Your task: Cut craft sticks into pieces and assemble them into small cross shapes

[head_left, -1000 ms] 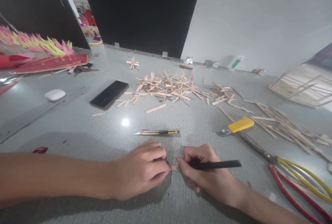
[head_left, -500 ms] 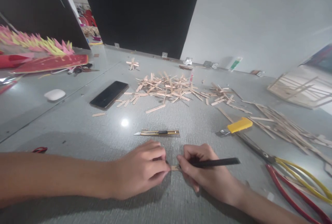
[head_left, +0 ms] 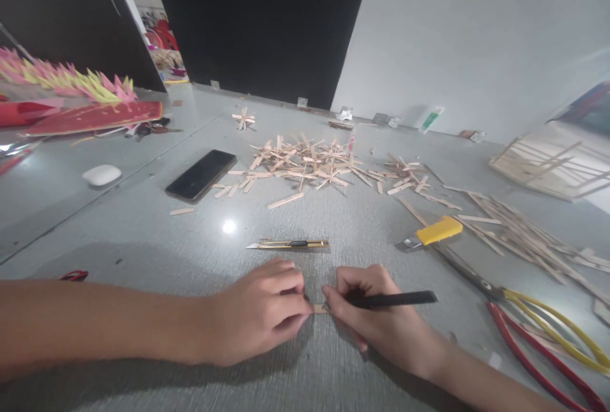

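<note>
My left hand is closed, its fingertips pressing a short flat wooden stick down on the grey table. Only a small length of that stick shows between my two hands. A slim black pen-like tool is gripped in my right hand, its tip at the stick. The fingers hide most of the tip, so whether it is a pen or a blade I cannot tell. Just beyond my hands lies a yellow and black craft knife, its pointed blade toward the left.
Beyond are a heap of short wooden sticks and a phone. On the right lie a yellow box cutter, large shears with red and yellow handles, and long wooden strips. A white case sits at left.
My right hand and the black tool have shifted very slightly to the left along the stick. My left hand stays in place.
</note>
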The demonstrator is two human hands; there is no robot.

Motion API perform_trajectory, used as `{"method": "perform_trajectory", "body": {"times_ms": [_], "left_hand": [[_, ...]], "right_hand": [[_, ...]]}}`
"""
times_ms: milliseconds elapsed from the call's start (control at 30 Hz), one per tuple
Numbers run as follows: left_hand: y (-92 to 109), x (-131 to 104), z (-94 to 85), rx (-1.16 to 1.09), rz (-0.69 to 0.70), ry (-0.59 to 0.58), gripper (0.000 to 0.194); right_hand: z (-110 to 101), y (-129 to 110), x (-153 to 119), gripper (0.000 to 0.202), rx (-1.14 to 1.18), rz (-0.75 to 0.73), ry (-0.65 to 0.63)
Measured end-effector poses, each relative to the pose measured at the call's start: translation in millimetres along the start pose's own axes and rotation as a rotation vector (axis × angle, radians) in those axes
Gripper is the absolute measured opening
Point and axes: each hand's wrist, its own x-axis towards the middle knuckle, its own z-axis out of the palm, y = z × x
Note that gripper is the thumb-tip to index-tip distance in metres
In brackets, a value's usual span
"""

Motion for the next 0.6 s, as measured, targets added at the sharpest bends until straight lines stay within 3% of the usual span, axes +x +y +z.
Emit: {"method": "perform_trajectory", "body": {"times_ms": [600], "left_hand": [[2.6, 1.5, -2.3, 0.011, -0.005, -0.002, 0.022]], "right_hand": [[-2.1, 2.4, -0.4, 0.042, -0.102, -0.007, 0.004]]}}
